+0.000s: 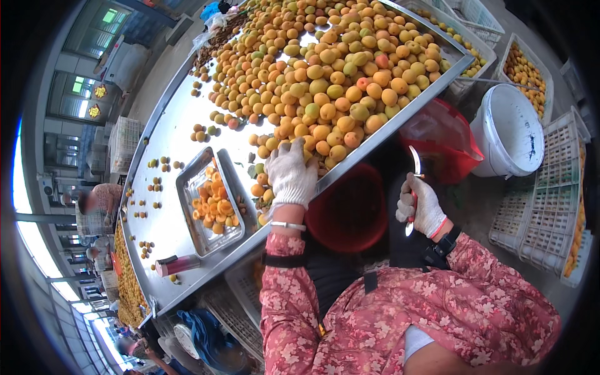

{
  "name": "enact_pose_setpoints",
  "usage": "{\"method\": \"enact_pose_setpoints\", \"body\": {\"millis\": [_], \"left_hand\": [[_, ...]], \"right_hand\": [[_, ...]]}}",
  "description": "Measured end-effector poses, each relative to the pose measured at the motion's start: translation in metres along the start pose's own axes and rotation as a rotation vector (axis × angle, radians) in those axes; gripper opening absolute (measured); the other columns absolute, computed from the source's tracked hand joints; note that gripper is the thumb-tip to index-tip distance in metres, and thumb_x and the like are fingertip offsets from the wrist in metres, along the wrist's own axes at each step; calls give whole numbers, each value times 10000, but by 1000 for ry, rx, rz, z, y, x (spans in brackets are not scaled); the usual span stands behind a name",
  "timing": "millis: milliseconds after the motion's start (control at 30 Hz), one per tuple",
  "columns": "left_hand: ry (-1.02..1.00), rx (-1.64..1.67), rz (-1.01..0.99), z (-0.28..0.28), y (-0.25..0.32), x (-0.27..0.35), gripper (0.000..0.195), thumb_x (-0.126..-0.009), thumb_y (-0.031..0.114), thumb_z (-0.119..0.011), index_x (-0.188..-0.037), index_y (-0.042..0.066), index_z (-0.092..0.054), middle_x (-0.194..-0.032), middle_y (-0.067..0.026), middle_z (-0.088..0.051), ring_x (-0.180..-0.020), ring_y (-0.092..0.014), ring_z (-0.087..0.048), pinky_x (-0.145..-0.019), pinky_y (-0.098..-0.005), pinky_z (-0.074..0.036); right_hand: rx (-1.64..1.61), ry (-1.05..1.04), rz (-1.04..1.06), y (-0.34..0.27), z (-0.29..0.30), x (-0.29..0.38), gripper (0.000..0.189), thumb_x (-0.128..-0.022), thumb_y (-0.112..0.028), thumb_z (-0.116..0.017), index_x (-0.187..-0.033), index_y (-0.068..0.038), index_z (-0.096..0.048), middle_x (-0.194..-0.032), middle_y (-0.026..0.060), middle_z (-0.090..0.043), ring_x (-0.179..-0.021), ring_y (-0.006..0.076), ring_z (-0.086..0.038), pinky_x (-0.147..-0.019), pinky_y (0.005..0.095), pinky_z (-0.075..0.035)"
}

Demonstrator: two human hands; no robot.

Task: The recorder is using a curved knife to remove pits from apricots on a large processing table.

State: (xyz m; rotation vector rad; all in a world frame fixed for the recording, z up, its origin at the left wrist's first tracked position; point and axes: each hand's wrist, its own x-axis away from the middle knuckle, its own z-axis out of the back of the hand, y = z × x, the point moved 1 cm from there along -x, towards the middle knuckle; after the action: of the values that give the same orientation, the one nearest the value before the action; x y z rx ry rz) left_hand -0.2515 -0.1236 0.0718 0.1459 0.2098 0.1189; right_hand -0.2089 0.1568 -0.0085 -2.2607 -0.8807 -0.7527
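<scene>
A large heap of whole apricots (318, 89) covers much of a metal-topped table (164, 117). My left hand (291, 176), in a white knit glove, rests at the heap's near edge with its fingers among the fruit; whether it grips an apricot is hidden. Off the table's edge, my right hand (418, 204), gloved too, is closed around the red handle of a small curved knife (415, 161), its blade pointing up. Left of my left hand lies a metal tray (206, 251) holding halved orange apricots (215, 199).
Below the table edge is a red bucket (347, 211). A red plastic bag (438, 136), a white bucket (508, 131) and plastic crates (553, 197) stand at the right. A cylindrical container (177, 266) lies near the tray. Other people work far left.
</scene>
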Motion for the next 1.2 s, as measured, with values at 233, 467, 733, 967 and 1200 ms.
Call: {"method": "enact_pose_setpoints", "body": {"millis": [233, 467, 733, 967, 1200], "left_hand": [[-153, -253, -24, -22, 10, -31, 411, -726, 221, -705, -1113, 107, -624, -1069, -156, -619, -1054, -355, -569, -900, -490, -419], [17, -79, 25, -15, -23, -18, 436, -756, 274, -707, -1154, 114, -629, -1026, -152, -644, -982, -341, -611, -854, -466, -464], [12, 1511, 392, 33, -8, 62, 323, -878, 75, -639, -1195, 41, -595, -1155, -161, -630, -990, -242, -645, -846, -315, -518], [-119, 2344, 433, 32, 18, 151, 462, -915, 265, -689, -1274, 36, -509, -1104, -187, -622, -929, -309, -671, -870, -422, -557], [17, 2000, 363, 27, 29, 212, 678, -905, 587, -595, -1271, 21, -523, -937, -50, -553, -798, -122, -576, -795, -304, -545]], "right_hand": [[70, -7, 24, 5, -7, 0, 275, -968, -325, -592, -810, -124, -490, -550, 3, -408, -395, 155, -386, -405, 334, -348], [173, 9, -20, 7, -15, 0, 259, -975, -322, -542, -805, -139, -476, -531, -26, -353, -389, 128, -330, -387, 301, -288], [204, -41, -26, 7, 2, 1, 311, -990, -415, -495, -784, -183, -464, -515, -53, -329, -382, 113, -302, -386, 302, -260], [494, -307, 30, 31, -61, 55, 434, -1011, -494, -461, -973, -70, -543, -537, -1, -406, -386, 105, -358, -394, 271, -309], [861, -634, 156, 47, -85, 106, 220, -1042, -249, -469, -1054, -54, -571, -671, -5, -525, -484, 57, -455, -419, 213, -369]]}}
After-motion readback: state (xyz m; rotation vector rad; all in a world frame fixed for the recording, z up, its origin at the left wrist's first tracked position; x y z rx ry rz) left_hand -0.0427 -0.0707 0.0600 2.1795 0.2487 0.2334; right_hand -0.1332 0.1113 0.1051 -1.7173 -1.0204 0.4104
